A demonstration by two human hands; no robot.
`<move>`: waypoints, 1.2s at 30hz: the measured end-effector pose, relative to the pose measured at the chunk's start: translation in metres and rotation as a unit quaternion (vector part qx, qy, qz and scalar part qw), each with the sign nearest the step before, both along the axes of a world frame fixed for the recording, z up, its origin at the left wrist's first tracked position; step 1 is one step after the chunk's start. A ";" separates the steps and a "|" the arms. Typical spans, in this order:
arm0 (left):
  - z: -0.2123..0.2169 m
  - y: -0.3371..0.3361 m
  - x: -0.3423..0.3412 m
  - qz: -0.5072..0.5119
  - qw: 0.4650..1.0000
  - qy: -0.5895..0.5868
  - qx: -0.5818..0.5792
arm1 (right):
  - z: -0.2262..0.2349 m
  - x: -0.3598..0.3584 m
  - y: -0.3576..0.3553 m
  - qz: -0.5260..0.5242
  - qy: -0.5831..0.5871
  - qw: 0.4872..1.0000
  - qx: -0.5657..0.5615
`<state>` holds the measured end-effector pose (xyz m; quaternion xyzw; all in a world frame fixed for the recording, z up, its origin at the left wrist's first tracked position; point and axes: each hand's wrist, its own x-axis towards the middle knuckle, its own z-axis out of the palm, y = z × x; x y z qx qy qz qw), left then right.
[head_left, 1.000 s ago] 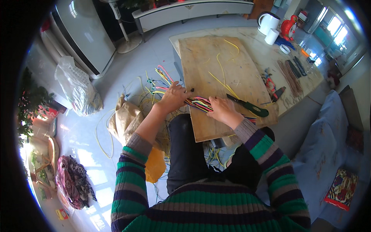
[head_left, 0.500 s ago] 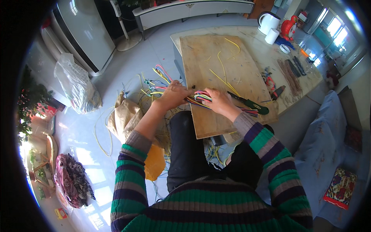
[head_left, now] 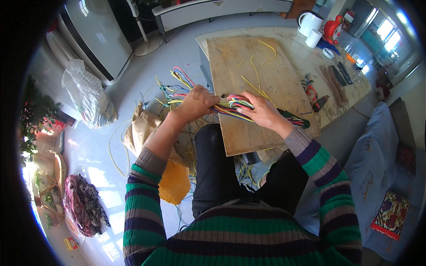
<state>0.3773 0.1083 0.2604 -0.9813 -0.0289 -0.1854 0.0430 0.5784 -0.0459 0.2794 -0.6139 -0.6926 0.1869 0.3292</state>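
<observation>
A bundle of red, yellow, blue and white electrical wires (head_left: 230,111) stretches between my two hands over the left edge of a wooden board (head_left: 235,60). My left hand (head_left: 195,104) is closed round the bundle, and loose wire ends fan out to its left. Fingers of my right hand (head_left: 262,114) grip the same bundle where the wires are folded into a loop. Dark green handle (head_left: 304,122) of a tool shows beyond my right wrist, partly covered by wire ends and my hand.
The board lies on a marble-topped table (head_left: 293,37). Yellow wire scraps (head_left: 255,73) lie on it. A kettle (head_left: 309,23), a white cup (head_left: 313,38) and brown wire strands (head_left: 333,87) are on the table's far and right sides. A beige sack (head_left: 142,126) stands at left.
My right hand has shifted slightly right, and more of the wire loop shows. My left hand has moved slightly left and up. Both hands still grip the bundle.
</observation>
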 end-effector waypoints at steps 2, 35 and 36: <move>-0.006 0.003 -0.001 0.009 1.000 0.013 -0.014 | 0.009 -0.005 -0.004 0.024 0.036 0.999 0.002; 0.053 -0.053 0.000 -0.041 0.985 -0.076 0.151 | 0.044 0.033 -0.044 -0.038 0.402 0.915 0.010; 0.047 -0.050 -0.003 -0.042 0.984 -0.077 0.156 | 0.045 0.032 -0.044 -0.038 0.420 0.907 0.025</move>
